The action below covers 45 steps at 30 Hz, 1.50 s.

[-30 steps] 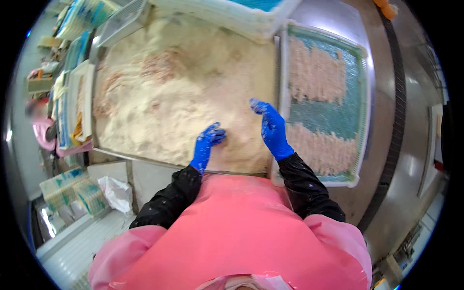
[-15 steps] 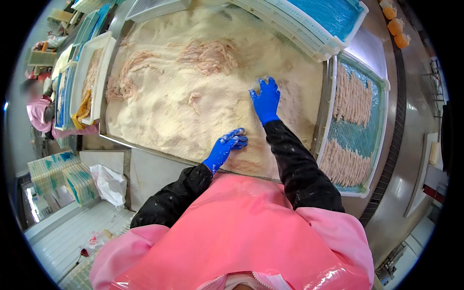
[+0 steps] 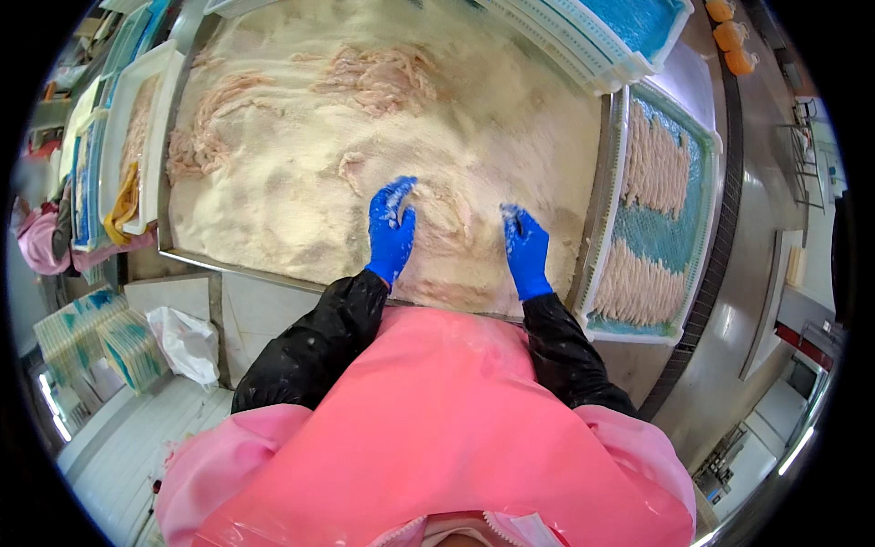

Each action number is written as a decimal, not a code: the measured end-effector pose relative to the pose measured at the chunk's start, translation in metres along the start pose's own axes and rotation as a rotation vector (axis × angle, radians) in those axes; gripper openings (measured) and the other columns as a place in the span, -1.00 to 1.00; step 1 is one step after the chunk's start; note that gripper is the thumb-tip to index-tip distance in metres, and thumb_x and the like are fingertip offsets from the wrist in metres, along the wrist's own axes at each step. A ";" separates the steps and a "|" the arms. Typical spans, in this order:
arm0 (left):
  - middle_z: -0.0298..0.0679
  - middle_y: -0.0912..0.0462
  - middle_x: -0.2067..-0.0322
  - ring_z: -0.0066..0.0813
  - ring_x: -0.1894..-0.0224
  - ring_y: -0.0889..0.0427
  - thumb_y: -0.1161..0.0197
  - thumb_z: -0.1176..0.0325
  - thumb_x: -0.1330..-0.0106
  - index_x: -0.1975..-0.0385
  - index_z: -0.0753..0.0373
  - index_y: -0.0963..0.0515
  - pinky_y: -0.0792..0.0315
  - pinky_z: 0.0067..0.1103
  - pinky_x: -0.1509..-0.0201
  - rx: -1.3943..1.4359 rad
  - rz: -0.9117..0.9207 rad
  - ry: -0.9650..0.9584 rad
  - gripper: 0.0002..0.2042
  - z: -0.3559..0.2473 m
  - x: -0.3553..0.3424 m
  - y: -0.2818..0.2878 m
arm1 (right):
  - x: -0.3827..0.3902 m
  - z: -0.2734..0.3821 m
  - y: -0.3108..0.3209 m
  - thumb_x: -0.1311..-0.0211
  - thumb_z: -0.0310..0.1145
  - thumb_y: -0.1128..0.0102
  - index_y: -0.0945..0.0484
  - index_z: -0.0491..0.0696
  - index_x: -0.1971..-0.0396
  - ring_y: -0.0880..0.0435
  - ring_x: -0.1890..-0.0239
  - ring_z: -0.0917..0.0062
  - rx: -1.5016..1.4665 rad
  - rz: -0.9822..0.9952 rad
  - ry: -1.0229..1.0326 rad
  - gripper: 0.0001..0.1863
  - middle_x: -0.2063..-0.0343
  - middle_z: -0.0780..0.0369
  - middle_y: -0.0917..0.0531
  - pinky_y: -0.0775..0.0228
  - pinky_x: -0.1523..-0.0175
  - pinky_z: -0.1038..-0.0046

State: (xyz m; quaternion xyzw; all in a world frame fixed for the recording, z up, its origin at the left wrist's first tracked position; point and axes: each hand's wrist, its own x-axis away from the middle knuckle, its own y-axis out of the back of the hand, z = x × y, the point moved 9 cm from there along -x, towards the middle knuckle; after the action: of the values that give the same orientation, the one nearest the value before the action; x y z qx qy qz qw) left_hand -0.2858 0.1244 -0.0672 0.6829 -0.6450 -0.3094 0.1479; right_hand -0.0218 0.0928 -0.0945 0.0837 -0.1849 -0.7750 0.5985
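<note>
My left hand (image 3: 390, 232), in a blue glove dusted white, reaches onto a metal tray (image 3: 161, 242) spread with pale powder (image 3: 255, 210), its fingers bent slightly and thumb apart. To the right, my right hand (image 3: 526, 255) rests at the powder, fingers loosely curved and tips coated. Between them lie powder-covered pale meat strips (image 3: 442, 214). Looser piles of pink meat (image 3: 374, 77) sit farther back and at the left of the tray (image 3: 196, 150).
Right of the tray, a white crate (image 3: 675, 337) holds rows of coated strips (image 3: 654, 164). Stacked blue-lined crates (image 3: 629, 27) stand behind. At left are a white bin (image 3: 155, 64), folded racks (image 3: 118, 328), a plastic bag (image 3: 182, 342) and a co-worker in pink (image 3: 41, 237).
My right hand has pulled back toward me and slightly right from farther up the powder. My left hand has shifted left and forward. More meat strips show between them.
</note>
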 end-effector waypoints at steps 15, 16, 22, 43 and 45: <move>-0.10 -0.42 -0.15 -0.28 -0.14 -0.42 0.11 0.16 -0.50 -0.19 0.30 -0.32 -0.30 -0.50 -0.23 1.826 0.192 1.179 -0.58 -0.055 0.004 -0.089 | 0.005 0.081 -0.115 -0.38 -0.07 0.17 -0.24 -0.01 -0.33 -0.07 -0.42 0.21 0.043 0.322 0.447 -0.42 -0.35 0.14 -0.22 0.25 -0.43 0.09; -0.10 -0.43 -0.15 -0.29 -0.14 -0.42 0.11 0.18 -0.50 -0.19 0.32 -0.33 -0.30 -0.51 -0.24 1.948 0.312 0.953 -0.59 -0.051 0.004 -0.087 | 0.013 0.084 -0.121 -0.38 -0.07 0.17 -0.22 0.00 -0.34 -0.05 -0.43 0.22 -0.186 0.377 0.425 -0.42 -0.36 0.15 -0.21 0.28 -0.44 0.08; -0.10 -0.47 -0.17 -0.21 -0.15 -0.45 -0.09 0.29 -0.37 -0.14 0.15 -0.46 -0.25 -0.45 -0.28 0.396 0.229 0.140 -0.65 0.037 -0.012 -0.026 | -0.024 0.042 -0.079 -0.34 -0.25 0.01 -0.24 0.08 -0.32 -0.07 -0.42 0.29 0.506 0.068 0.390 -0.46 -0.33 0.18 -0.25 0.32 -0.42 0.10; -0.14 -0.47 -0.12 -0.37 0.14 -0.60 0.02 0.17 -0.42 -0.32 0.11 -0.22 -0.50 -0.42 0.05 1.728 0.011 0.638 -0.51 0.054 -0.035 0.013 | -0.006 0.084 -0.094 -0.02 -0.07 -0.31 -0.54 0.02 0.25 -0.40 0.06 0.25 0.722 0.091 0.411 -0.64 0.16 0.16 -0.49 -0.17 0.01 0.21; -0.14 -0.38 -0.23 -0.30 -0.06 -0.53 0.07 0.09 -0.45 -0.33 0.11 -0.20 -0.43 -0.38 -0.12 1.861 0.126 0.624 -0.50 0.037 -0.034 0.006 | -0.009 0.070 -0.107 0.00 -0.07 -0.32 -0.54 0.02 0.24 -0.39 0.05 0.24 0.802 0.116 0.410 -0.62 0.16 0.16 -0.48 -0.17 0.02 0.21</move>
State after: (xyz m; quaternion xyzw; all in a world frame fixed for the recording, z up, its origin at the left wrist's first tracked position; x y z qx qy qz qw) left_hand -0.3127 0.1643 -0.0842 0.5421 -0.5985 0.5248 -0.2692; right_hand -0.1400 0.1370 -0.0722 0.4501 -0.3525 -0.5748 0.5854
